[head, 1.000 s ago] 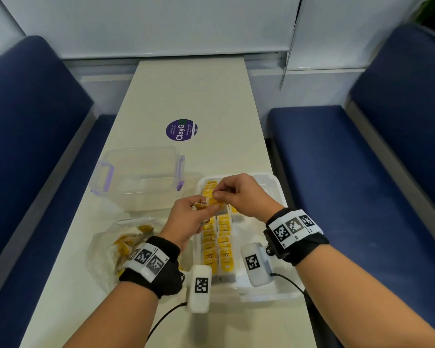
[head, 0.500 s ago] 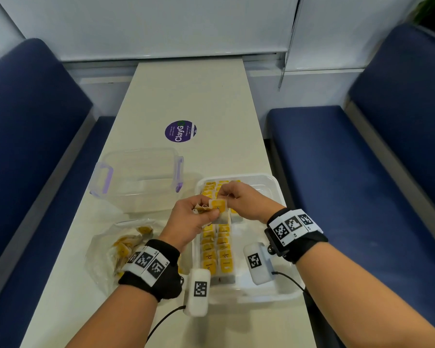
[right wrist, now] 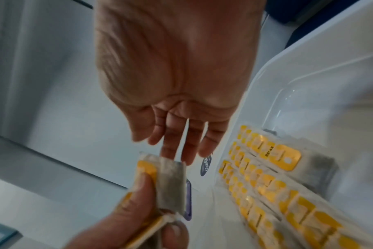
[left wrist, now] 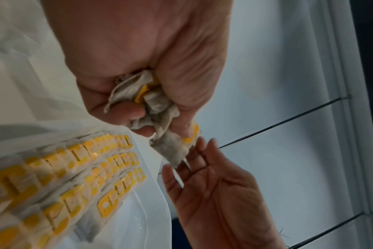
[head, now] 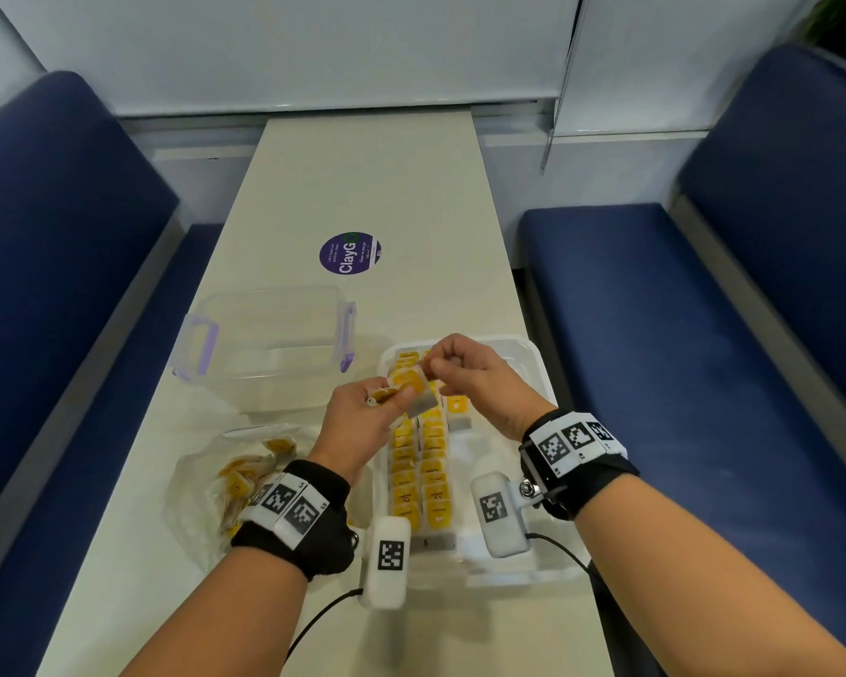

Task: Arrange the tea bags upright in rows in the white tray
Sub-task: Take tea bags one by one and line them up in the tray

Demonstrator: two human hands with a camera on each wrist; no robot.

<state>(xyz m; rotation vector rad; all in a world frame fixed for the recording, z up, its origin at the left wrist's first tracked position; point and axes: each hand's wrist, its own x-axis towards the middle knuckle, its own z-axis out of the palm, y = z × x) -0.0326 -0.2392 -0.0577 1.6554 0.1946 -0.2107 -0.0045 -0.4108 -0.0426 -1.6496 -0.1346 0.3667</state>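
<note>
The white tray (head: pixel 528 364) holds rows of upright yellow-tagged tea bags (head: pixel 421 461), also seen in the left wrist view (left wrist: pixel 96 168) and the right wrist view (right wrist: pixel 266 185). My left hand (head: pixel 391 398) hovers over the tray's left side. It grips a crumpled bunch of tea bags (left wrist: pixel 143 99) in the palm and pinches one tea bag (head: pixel 418 390) (right wrist: pixel 172 182) under the thumb so it sticks out. My right hand (head: pixel 433 368) is just beyond it, fingers (right wrist: pixel 187 151) loosely extended and touching that bag's top edge.
An empty clear container (head: pixel 265 334) with purple latches stands left of the tray. A clear plastic bag (head: pixel 235 476) of loose tea bags lies by my left wrist. A purple sticker (head: pixel 350 253) marks the table farther off. Blue benches (head: pixel 704 334) flank the narrow table.
One tea bag has come out of the left hand's bunch and now sticks up between the hands. The right hand has shifted slightly away to the far right, fingers loosened.
</note>
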